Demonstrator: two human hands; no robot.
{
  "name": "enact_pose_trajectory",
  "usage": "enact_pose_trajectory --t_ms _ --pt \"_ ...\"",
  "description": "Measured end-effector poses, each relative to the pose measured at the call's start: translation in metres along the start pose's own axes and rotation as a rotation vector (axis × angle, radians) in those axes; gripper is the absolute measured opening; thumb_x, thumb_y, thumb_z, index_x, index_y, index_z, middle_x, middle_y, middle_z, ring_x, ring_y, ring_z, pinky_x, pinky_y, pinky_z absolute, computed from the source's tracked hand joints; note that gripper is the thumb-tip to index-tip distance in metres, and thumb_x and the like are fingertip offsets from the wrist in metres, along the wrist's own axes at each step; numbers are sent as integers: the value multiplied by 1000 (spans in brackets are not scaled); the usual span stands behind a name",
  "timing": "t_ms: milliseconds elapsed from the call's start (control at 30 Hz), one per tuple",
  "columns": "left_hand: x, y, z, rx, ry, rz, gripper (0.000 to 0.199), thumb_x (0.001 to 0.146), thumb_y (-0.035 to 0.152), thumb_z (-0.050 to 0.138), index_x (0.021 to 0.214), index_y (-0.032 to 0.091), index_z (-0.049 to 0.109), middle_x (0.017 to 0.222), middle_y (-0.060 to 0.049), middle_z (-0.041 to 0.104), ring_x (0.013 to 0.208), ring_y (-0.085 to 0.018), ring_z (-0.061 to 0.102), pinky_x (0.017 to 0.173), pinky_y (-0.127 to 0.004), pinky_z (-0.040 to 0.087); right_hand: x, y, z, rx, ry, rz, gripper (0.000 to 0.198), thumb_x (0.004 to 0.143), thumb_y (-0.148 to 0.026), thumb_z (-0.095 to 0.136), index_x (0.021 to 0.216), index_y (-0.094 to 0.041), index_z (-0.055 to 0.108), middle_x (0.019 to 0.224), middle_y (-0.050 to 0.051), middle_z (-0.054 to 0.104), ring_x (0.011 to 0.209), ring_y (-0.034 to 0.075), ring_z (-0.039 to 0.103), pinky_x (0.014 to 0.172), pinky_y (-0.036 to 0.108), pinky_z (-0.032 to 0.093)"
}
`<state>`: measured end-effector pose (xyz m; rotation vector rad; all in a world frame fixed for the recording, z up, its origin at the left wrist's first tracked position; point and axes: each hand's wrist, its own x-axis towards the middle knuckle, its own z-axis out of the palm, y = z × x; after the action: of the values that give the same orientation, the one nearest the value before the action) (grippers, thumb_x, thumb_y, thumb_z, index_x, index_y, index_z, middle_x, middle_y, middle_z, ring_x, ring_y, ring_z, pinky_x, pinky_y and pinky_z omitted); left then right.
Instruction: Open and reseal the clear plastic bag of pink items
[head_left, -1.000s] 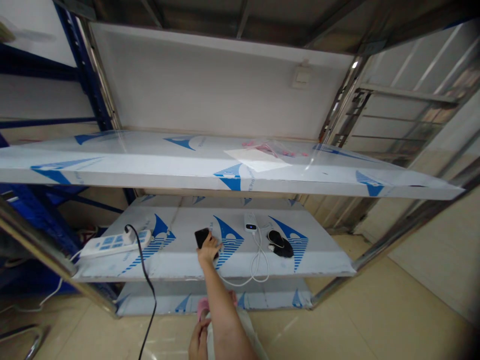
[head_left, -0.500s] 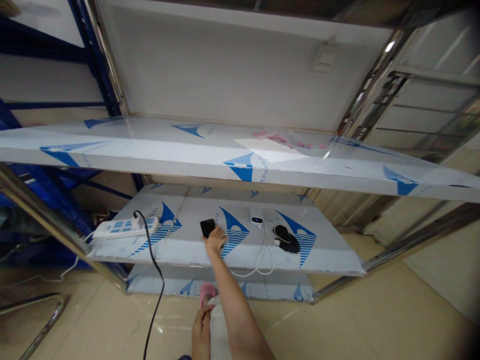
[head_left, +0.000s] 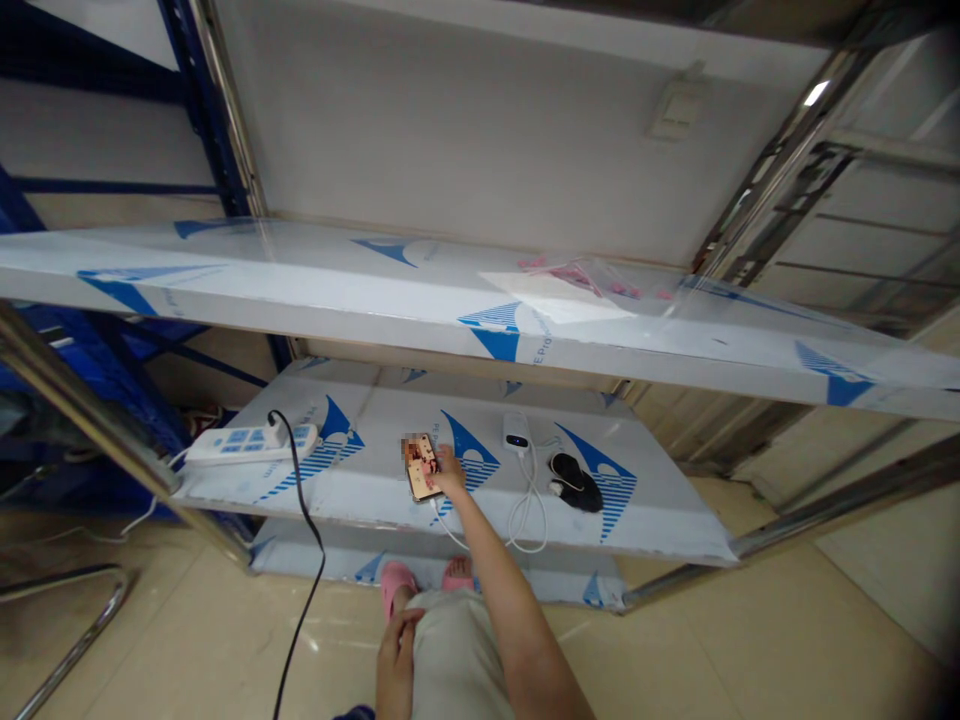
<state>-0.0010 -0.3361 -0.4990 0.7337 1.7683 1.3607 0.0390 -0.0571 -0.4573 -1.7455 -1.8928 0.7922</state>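
A smartphone [head_left: 417,484] with its screen lit lies face up on the middle shelf [head_left: 375,470], covered in film with blue prints. My right hand [head_left: 450,472] is at the phone's right edge, its fingers closed against that side and a fingertip over the screen. A white charging cable [head_left: 442,520] runs from the phone's lower end toward the shelf's front edge. Down by my light trousers [head_left: 454,650], my left hand [head_left: 399,640] rests on the leg with nothing in it, fingers laid along the cloth.
On the same shelf stand a white power strip [head_left: 225,446] with a black cord [head_left: 301,500], a small white device with a display [head_left: 516,432] and a black object [head_left: 581,490]. An upper shelf [head_left: 337,300] overhangs them, carrying paper and a pink-filled bag [head_left: 577,278].
The phone's screen has gone from dark to lit. My right hand has shifted from its lower part to its right edge. The view has moved slightly, showing both pink shoes.
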Motion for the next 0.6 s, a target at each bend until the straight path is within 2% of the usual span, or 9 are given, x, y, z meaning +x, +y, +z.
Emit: enact_pose_trajectory --t_ms 133,233,333,467,600 --pt "4 1 0 -31 11 -10 37 72 48 48 78 18 68 94 -10 71 100 -29 63 97 -38 45 9 -16 4 4 41 163 49 79 -25 64 127 -19 54 123 10 63 115 26 58 94 34 42" --pt "7 2 -3 -48 -12 -17 36 68 49 51 76 19 69 92 -9 72 100 -30 63 99 -40 44 16 -17 1 134 9 193 40 86 -24 55 125 -17 55 117 12 65 114 27 58 95 37 41" --pt "6 4 -3 -47 -5 -17 37 69 50 51 77 19 69 93 -10 72 100 -30 63 99 -41 44 22 -7 -6 252 -75 143 45 85 -21 57 129 -14 51 113 12 67 110 25 61 94 35 43" --pt "3 6 0 -62 11 -4 35 72 48 50 77 19 69 91 -9 71 100 -29 62 99 -40 43 25 6 -13 374 -175 113 57 78 -8 59 133 -13 45 113 10 67 97 19 67 84 29 50" --pt "5 1 -3 -139 14 -6 27 66 39 58 77 18 70 89 -9 69 87 -27 64 85 -37 50 24 11 -19 479 -246 98 66 69 1 60 132 -15 44 115 9 67 95 16 67 83 28 52"
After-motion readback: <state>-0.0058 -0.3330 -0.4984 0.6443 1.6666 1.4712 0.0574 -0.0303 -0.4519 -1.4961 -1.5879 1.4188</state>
